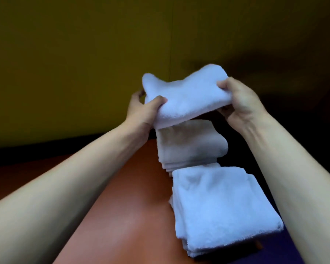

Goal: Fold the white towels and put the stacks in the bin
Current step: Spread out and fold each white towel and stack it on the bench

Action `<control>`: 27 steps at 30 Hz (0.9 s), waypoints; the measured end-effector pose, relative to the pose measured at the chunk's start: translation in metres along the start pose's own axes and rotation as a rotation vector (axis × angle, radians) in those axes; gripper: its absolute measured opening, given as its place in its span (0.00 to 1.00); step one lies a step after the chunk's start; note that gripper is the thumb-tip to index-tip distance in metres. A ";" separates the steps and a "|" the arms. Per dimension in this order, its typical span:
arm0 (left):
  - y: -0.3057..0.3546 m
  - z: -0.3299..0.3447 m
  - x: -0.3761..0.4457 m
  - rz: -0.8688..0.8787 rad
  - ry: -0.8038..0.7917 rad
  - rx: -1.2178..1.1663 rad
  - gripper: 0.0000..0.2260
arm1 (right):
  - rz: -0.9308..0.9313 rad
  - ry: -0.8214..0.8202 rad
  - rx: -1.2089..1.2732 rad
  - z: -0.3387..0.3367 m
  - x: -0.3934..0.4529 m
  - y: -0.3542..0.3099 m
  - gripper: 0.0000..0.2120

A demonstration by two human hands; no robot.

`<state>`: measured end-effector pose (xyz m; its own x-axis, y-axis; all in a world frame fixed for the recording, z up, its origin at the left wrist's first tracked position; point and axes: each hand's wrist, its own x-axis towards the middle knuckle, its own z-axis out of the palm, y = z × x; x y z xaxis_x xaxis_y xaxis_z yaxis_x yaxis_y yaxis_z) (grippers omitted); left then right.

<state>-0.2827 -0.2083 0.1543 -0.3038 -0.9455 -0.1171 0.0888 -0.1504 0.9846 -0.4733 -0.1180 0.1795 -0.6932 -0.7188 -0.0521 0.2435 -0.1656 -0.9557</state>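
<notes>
Nearest me, at about 5 o'clock, a stack of folded towels [223, 208] sits on the orange tabletop [122, 216], several layers, edges roughly lined up. Just past it toward 12 o'clock, touching or nearly so, a second folded stack [191, 145], more in shadow. Above that one I hold a folded white towel [187, 98] in the air: my left hand [141, 109] grips its left end, thumb on top, my right hand [240, 100] grips the right end, thumb on top, fingers curled under. Hands apart, both clamped on the towel. My read: folding is well along, two stacks built, this piece looks ready to go on the far stack. Binning the stacks seems not yet done. No bin in view, can't say where it is. No unfolded towels visible either, so can't tell how many remain. Far side is a dark wall [84, 63], right edge is black and unreadable. Towel count per stack is too soft to make out.
</notes>
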 end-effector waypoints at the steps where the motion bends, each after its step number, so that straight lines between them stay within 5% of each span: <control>1: -0.005 0.005 0.009 0.057 0.002 0.085 0.37 | 0.001 0.041 -0.035 -0.010 0.005 0.008 0.13; 4: -0.034 0.014 0.027 0.096 -0.032 0.387 0.38 | 0.028 0.160 -0.240 -0.038 0.021 0.042 0.13; 9: -0.087 0.016 0.026 0.037 -0.070 0.696 0.29 | 0.038 0.212 -1.025 -0.071 0.021 0.107 0.22; 13: -0.087 0.020 0.019 0.170 -0.085 0.733 0.20 | -0.173 0.153 -1.195 -0.069 0.016 0.107 0.17; 21: -0.077 0.009 0.013 0.091 -0.061 0.622 0.17 | -0.076 0.052 -1.309 -0.056 0.001 0.094 0.23; 27: -0.068 -0.016 -0.006 0.223 -0.227 1.024 0.22 | -0.264 0.061 -1.441 -0.034 -0.029 0.087 0.22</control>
<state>-0.2718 -0.1966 0.0856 -0.5578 -0.8300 0.0016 -0.6420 0.4327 0.6330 -0.4549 -0.0882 0.0875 -0.6451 -0.7403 0.1892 -0.7405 0.5447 -0.3936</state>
